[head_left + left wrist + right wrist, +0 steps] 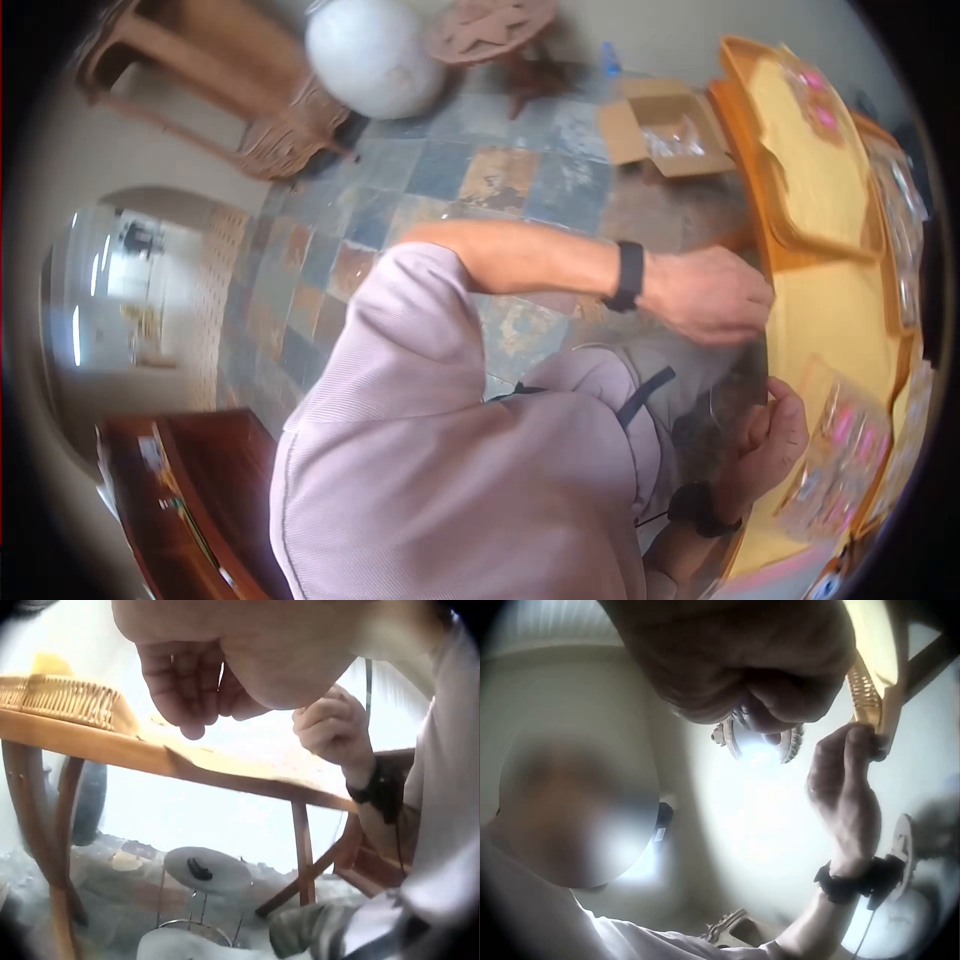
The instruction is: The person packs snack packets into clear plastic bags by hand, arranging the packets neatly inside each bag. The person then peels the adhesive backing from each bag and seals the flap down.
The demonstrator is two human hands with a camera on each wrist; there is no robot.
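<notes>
My left hand (708, 295) is over the near edge of the yellow-topped wooden table (830, 310), palm down, with a dark band on the wrist. In the left wrist view its relaxed fingers (180, 686) hang down with gaps between them, and nothing shows in them. Closer to my body, my right hand (775, 440) is raised by the same edge, fingers bent in toward the thumb. A small shiny spot shows among its curled fingers in the right wrist view; I cannot tell whether they pinch something. Beside that hand lies a clear plastic packet (845, 450) with pink pieces.
A woven tray (82, 701) with yellow lining stands on the table. Farther along lies another packet with pink pieces (818, 105). An open cardboard box (622, 130) holds clear plastic. Around the tiled floor (400, 170) are a large white ball (375, 60) and carved wooden furniture (200, 60).
</notes>
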